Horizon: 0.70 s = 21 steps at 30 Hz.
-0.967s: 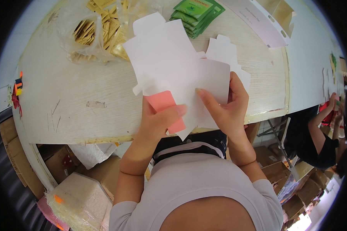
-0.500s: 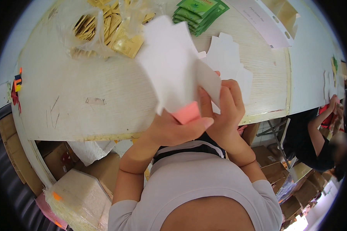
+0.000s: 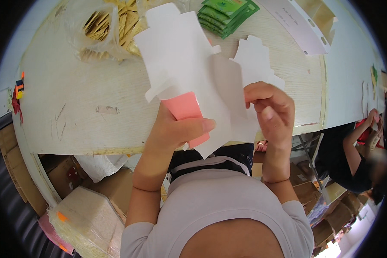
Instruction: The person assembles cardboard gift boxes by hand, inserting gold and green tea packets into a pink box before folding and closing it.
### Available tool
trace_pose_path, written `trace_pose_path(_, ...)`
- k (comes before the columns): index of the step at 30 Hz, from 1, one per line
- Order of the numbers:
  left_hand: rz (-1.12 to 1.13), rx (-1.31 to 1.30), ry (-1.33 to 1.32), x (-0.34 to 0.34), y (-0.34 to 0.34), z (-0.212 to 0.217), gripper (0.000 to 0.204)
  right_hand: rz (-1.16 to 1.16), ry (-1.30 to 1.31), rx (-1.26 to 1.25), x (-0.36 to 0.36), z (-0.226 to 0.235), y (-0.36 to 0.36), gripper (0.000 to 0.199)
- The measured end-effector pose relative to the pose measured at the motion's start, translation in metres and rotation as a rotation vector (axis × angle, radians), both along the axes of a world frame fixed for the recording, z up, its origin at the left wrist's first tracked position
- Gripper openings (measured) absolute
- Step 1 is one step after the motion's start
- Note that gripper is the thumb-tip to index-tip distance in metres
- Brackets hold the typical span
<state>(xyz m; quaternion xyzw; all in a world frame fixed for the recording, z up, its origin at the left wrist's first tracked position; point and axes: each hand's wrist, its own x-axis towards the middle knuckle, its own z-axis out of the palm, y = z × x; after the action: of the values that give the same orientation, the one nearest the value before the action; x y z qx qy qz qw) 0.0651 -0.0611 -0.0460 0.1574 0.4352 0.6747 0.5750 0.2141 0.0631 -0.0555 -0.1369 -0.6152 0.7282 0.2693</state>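
My left hand point(image 3: 172, 131) is closed on the lower end of an unfolded paper box blank point(image 3: 182, 60), white on its inner side. Its thumb presses on a turned-up pink flap point(image 3: 185, 107). Flaps and small tabs stick out around the blank, and its right-hand panel point(image 3: 230, 84) bends upward. At that panel's edge is my right hand point(image 3: 273, 109), fingers curled and thumb standing apart from them. The fingertips seem to touch the edge without pinching it. Partly hidden behind the panel, a second white blank point(image 3: 256, 56) lies flat on the table.
Gold sachets point(image 3: 127, 26) fill a clear plastic bag at the table's far left. Beside them is a stack of green sachets point(image 3: 228, 15). A white open box point(image 3: 303, 28) stands far right. A co-worker point(image 3: 348, 150) sits at the right, and a wrapped carton point(image 3: 86, 219) stands lower left.
The blank has shifted left and opened wider, with more of the pink flap showing. My right hand has moved right, away from the left hand, and its thumb has come off the panel.
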Motion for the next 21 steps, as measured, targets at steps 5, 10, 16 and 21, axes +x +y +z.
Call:
trace_pose_path(5,-0.059,0.049,0.104,0.004,0.006,0.004,0.072,-0.025,0.056,-0.15,-0.002,-0.005,0.005,0.017)
trace_pose_path(10,-0.055,0.131,0.195,0.007,0.014,0.005,0.081,0.0,0.079,-0.191,-0.008,-0.012,0.003,0.021)
trace_pose_path(16,-0.127,0.031,0.185,0.003,0.006,0.014,0.068,-0.207,-0.154,-0.314,-0.015,0.0,-0.002,0.028)
trace_pose_path(21,-0.183,-0.216,0.106,0.002,0.001,0.033,0.068,-0.398,-0.165,0.017,-0.014,-0.005,-0.005,0.023)
